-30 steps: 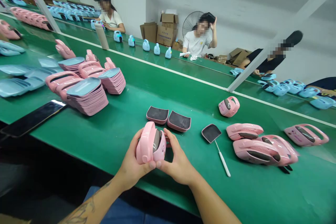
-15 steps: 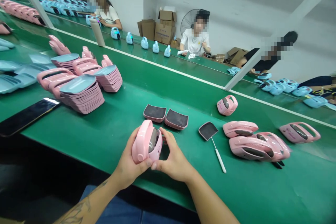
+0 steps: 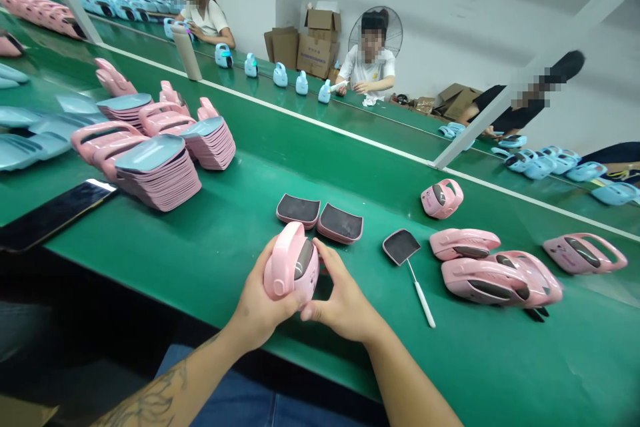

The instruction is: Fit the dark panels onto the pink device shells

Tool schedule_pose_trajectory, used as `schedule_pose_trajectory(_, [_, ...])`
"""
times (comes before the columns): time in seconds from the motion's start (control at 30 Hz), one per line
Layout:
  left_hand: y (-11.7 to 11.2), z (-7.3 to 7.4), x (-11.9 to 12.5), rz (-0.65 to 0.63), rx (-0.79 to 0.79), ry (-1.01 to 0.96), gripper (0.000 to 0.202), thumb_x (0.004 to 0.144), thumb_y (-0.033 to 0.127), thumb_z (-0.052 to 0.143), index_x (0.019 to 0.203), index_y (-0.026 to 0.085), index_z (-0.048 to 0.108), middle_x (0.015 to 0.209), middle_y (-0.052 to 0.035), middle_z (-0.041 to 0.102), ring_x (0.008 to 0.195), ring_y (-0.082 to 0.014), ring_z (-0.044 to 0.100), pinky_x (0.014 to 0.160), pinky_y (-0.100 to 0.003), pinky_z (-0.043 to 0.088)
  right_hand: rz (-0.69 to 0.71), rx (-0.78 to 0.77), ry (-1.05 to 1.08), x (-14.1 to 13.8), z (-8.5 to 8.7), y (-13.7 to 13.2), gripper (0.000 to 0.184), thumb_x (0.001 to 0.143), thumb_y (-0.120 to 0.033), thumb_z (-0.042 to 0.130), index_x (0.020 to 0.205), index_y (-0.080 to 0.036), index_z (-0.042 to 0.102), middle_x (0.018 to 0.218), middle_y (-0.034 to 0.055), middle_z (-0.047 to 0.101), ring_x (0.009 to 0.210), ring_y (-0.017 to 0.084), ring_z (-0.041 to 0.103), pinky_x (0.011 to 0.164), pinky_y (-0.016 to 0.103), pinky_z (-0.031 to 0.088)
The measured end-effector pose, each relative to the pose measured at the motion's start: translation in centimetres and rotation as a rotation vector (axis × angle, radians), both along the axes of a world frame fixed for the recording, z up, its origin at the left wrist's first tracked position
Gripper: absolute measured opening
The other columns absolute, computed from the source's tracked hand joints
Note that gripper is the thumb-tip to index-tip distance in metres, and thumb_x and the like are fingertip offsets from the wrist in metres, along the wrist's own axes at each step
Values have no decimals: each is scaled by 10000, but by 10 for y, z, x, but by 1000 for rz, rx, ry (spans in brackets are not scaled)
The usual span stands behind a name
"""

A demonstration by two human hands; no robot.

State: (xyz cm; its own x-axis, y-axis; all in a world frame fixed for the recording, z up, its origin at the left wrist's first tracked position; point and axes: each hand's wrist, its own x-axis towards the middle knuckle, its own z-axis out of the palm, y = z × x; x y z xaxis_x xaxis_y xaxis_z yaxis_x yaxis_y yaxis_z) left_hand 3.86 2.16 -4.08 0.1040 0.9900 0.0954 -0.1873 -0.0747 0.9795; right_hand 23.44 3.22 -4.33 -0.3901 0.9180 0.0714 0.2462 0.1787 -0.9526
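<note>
Between my two hands is a glossy pink plastic case (image 3: pixel 283 267) with a loop handle and a dark oval window, held upright above the green bench. My left hand (image 3: pixel 256 303) wraps its left side, thumb across the lower front. On the other side, my right hand (image 3: pixel 347 297) has its fingertips against the case and its thumb near the lower edge; part of that contact is hidden. Just beyond lie two small stacks of pink covers with black pads, a left stack (image 3: pixel 299 209) and a right stack (image 3: pixel 340 223). To the right, a single padded cover (image 3: pixel 401 246) touches a white-handled screwdriver (image 3: pixel 424 300).
Several pink cases (image 3: pixel 477 280) lie at the right. Stacked pink panels topped by a blue panel (image 3: pixel 153 153) stand left, near a phone (image 3: pixel 60 213). A white divider strip (image 3: pixel 310 121) crosses the bench; beyond it are a bottle (image 3: pixel 186 53), blue cases (image 3: pixel 280 75) and co-workers.
The pink case and both hands appear slightly further right as the view shifts. The case has turned a little. Across the bench, a co-worker's hands have moved down toward the table.
</note>
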Motion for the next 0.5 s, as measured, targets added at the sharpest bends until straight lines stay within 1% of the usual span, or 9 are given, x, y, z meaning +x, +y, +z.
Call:
schedule_pose_trajectory(0.1, [5,-9,1,4,84,-17,874,760,347,833,1542,211,465,1494,-153,583,1360,-377,580,1118,-481,518,8,35,-71,3,2,0,1147,754,-587,877,1663,-326,228,1708,107,278,1582,331,278,1293,541,245])
schedule_pose_trajectory(0.23, [9,-15,3,-6,138,-78,854,761,341,835,1525,212,476,1502,-150,576,1336,-368,595,1112,-470,517,-34,71,-78,0,4,-2,1090,777,-616,846,1653,-344,256,1669,98,352,1554,313,339,1282,517,285])
schedule_pose_trajectory(0.3, [9,-15,6,-2,129,-134,835,768,350,831,1513,215,479,1480,-146,594,1303,-358,620,1080,-461,538,-70,70,-60,-3,3,-2,1088,762,-645,842,1644,-338,284,1639,106,391,1533,319,372,1274,520,301])
schedule_pose_trajectory(0.4, [7,-13,12,38,81,-172,799,763,357,840,1473,206,508,1401,-146,643,1250,-345,648,1038,-448,555,-103,58,-51,-6,-1,-2,1076,754,-668,836,1631,-318,321,1605,124,426,1505,338,406,1261,544,315])
schedule_pose_trajectory(0.43, [7,-13,13,36,61,-184,800,760,352,844,1471,205,508,1412,-151,633,1262,-347,639,1048,-453,545,-105,57,-52,-6,-2,-2,1063,757,-669,832,1626,-316,332,1595,125,438,1494,343,418,1254,551,324])
schedule_pose_trajectory(0.5, [7,-12,13,-5,31,-214,827,748,323,861,1482,217,496,1505,-156,563,1329,-354,591,1098,-465,507,-95,66,-63,-6,-4,-2,1052,757,-669,832,1619,-312,346,1574,127,458,1472,348,442,1237,555,349])
